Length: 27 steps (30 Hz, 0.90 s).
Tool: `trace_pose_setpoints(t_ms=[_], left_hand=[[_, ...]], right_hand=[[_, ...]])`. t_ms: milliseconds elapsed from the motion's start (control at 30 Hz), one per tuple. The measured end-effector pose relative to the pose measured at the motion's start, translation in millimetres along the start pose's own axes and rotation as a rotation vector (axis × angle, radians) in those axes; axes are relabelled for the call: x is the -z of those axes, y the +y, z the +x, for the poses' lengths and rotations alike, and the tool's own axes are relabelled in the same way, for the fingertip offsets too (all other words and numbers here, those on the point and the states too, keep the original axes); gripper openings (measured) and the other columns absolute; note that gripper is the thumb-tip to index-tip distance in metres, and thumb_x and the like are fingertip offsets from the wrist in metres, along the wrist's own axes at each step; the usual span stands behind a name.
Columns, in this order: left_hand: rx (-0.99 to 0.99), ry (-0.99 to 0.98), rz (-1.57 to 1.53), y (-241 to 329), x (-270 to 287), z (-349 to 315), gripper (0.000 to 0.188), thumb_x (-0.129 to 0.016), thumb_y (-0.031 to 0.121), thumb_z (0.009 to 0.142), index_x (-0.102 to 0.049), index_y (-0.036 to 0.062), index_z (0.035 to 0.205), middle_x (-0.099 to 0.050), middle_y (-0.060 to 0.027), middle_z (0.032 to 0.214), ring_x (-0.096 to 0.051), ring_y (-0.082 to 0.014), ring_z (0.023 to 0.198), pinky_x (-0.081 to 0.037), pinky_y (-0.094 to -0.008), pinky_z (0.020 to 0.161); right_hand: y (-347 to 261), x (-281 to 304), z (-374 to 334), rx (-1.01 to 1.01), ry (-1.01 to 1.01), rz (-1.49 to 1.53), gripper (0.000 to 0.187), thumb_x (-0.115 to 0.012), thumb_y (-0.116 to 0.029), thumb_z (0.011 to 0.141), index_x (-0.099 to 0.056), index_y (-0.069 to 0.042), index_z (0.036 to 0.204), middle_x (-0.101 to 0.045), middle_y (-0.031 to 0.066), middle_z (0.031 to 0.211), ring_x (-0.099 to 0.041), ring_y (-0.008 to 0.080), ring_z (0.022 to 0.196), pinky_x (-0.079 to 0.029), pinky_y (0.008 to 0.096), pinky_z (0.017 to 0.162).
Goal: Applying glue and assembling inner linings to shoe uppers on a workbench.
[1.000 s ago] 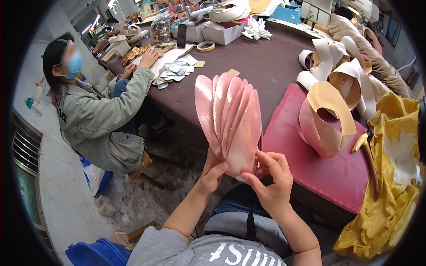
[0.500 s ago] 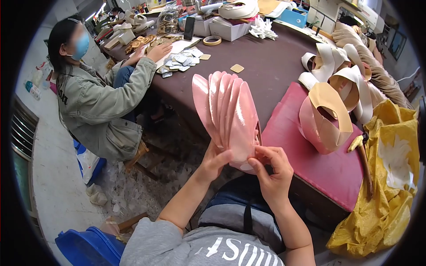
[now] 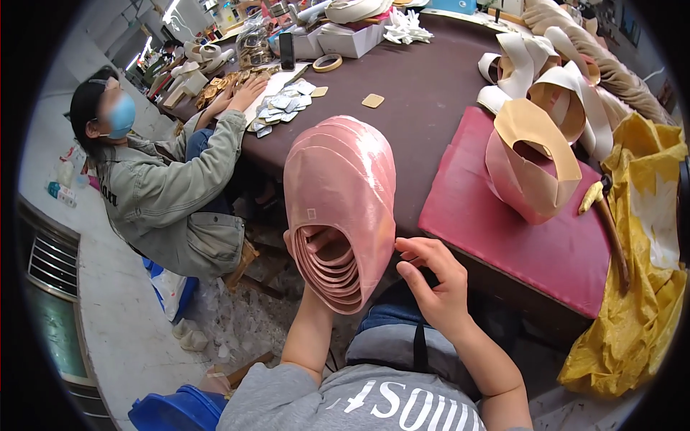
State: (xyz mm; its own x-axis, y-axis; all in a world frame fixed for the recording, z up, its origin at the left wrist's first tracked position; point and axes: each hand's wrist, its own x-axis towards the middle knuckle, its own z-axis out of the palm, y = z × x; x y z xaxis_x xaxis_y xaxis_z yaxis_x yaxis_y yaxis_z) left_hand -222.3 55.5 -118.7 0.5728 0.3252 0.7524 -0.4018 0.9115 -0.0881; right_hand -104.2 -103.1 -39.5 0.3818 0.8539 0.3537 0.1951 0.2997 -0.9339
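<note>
A nested stack of glossy pink shoe uppers (image 3: 341, 169) is held up in front of me, its oval opening facing me and several layered edges showing below it. My left hand (image 3: 323, 240) grips the stack from behind. Its fingers show through the opening, while most of the hand is hidden. Beside the stack's right edge is my right hand (image 3: 437, 279), fingers loosely bent and thumb apart from the index finger. Its fingertips come close to the edge; whether they touch it I cannot tell.
On the brown table (image 3: 431, 79) rests a red pad (image 3: 460, 187) bearing a pink-and-beige upper (image 3: 535, 161) and a hammer (image 3: 611, 230). White uppers (image 3: 517, 65) lie behind. A yellow sack (image 3: 647, 287) hangs at right. A masked co-worker (image 3: 165, 165) sits at left near small silvery pieces (image 3: 284, 104).
The stack has turned from fanned, sole-like side view to its opening facing me. My left hand has gone behind it; my right hand has come off its lower edge.
</note>
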Motion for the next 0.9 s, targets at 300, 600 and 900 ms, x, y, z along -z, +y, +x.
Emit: trace_pose_setpoints(t_ms=[300,600,900], left_hand=[[-0.29,0.342,-0.009,-12,-4,-31,0.039,-0.045,0.037,0.098,-0.067,0.0097,0.114,-0.073,-0.0029,0.092,-0.066,-0.0187,0.078,-0.052,-0.0298,0.078],[-0.475,0.413,-0.078,55,54,-133,0.051,-0.031,0.045,0.102,-0.068,0.0129,0.116,-0.074,0.0001,0.093,-0.068,-0.0193,0.083,-0.054,-0.0363,0.085],[-0.366,0.485,0.204,38,11,-91,0.053,-0.032,0.05,0.101,-0.061,0.0093,0.122,-0.07,-0.0039,0.102,-0.067,-0.0197,0.089,-0.053,-0.0354,0.088]], right_hand=[[2,-2,-5,-0.171,-0.044,0.264,0.029,-0.056,0.006,0.09,-0.063,0.002,0.118,-0.064,0.0096,0.111,-0.062,0.0155,0.097,-0.05,0.0238,0.086],[-1,-3,-2,-0.258,-0.138,0.507,0.038,-0.052,0.008,0.091,-0.057,0.002,0.128,-0.061,0.0119,0.124,-0.061,0.0166,0.105,-0.049,0.025,0.092],[-8,-22,10,-0.177,-0.177,0.702,0.049,-0.05,0.009,0.091,-0.045,0.001,0.14,-0.055,0.0157,0.135,-0.056,0.019,0.117,-0.046,0.0291,0.1]])
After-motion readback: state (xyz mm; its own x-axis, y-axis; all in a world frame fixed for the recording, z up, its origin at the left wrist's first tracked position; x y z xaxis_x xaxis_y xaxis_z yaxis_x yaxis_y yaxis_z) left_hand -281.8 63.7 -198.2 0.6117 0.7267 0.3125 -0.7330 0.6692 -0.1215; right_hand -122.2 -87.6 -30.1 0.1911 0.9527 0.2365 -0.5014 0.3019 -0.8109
